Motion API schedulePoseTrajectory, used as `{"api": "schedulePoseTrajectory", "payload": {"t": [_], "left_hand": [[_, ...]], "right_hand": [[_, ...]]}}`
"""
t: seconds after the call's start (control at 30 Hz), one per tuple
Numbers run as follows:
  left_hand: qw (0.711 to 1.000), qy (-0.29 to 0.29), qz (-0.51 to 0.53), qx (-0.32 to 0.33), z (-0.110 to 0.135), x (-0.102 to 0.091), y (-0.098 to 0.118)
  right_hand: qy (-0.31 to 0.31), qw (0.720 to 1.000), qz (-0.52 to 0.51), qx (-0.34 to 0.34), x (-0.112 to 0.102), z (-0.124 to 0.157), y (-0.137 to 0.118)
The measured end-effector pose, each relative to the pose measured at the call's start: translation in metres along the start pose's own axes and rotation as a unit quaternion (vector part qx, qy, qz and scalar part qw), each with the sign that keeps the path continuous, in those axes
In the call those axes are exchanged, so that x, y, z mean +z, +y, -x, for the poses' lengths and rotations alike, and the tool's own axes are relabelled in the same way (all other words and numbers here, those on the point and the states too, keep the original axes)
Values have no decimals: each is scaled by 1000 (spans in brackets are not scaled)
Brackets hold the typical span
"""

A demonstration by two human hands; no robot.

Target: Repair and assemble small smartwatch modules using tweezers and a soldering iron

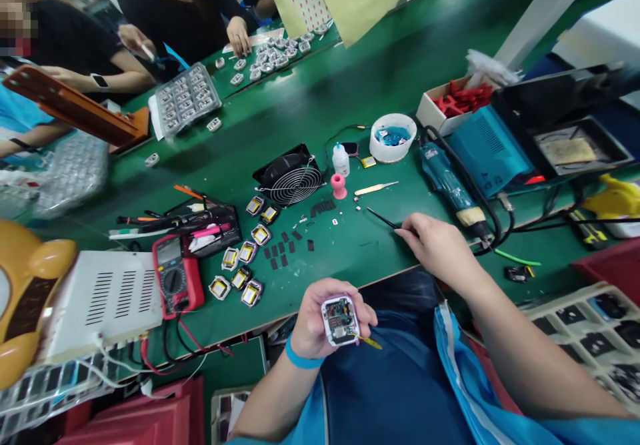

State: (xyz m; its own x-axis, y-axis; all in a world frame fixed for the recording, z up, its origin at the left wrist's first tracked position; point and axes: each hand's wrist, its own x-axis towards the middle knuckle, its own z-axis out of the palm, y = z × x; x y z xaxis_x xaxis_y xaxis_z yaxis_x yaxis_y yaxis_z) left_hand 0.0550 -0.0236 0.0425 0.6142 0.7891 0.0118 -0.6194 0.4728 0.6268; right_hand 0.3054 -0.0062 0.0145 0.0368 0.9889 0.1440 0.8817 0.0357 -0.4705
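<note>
My left hand [320,321] is closed around a small square watch-like case [340,320] with an exposed circuit board, held over my lap; a yellow flex strip sticks out of it. My right hand [435,245] rests at the green bench's front edge and pinches black tweezers [383,218] whose tips point left over the bench. Several small black pads [287,248] and tiny parts lie just left of the tweezers. A row of several similar cases with yellow insides [240,265] lies further left.
On the bench stand a black fan [290,178], a red multimeter [175,275], a white bottle [341,160], a pink spool [339,186], a white tub [393,137] and a blue electric screwdriver [447,185]. Other people work at the far left.
</note>
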Motion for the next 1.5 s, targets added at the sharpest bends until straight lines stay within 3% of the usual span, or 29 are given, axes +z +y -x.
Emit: {"api": "schedulePoseTrajectory", "payload": {"t": [0.1,0.27,0.43,0.57,0.67,0.8,1.0,1.5], "left_hand": [[1000,-3,25,-9,2,-2,-1],[997,6,62,-39,1,-1,-1],[993,-3,107,-58,-1,4,-1],[988,-12,135,-68,2,8,-3],[988,-6,140,-71,4,10,-5],[988,9,139,-61,6,13,-7],[987,18,147,-56,3,17,-6],[989,40,134,-47,2,21,-8]], "right_hand": [[6,983,-174,52,-7,1,-8],[34,894,-438,81,-29,7,-37],[105,827,-553,0,-49,20,-65],[58,801,-583,-124,-55,27,-79],[36,809,-553,-196,-53,29,-89],[53,835,-496,-233,-48,30,-97],[57,853,-456,-248,-43,32,-98],[70,852,-466,-229,-37,35,-95]]}}
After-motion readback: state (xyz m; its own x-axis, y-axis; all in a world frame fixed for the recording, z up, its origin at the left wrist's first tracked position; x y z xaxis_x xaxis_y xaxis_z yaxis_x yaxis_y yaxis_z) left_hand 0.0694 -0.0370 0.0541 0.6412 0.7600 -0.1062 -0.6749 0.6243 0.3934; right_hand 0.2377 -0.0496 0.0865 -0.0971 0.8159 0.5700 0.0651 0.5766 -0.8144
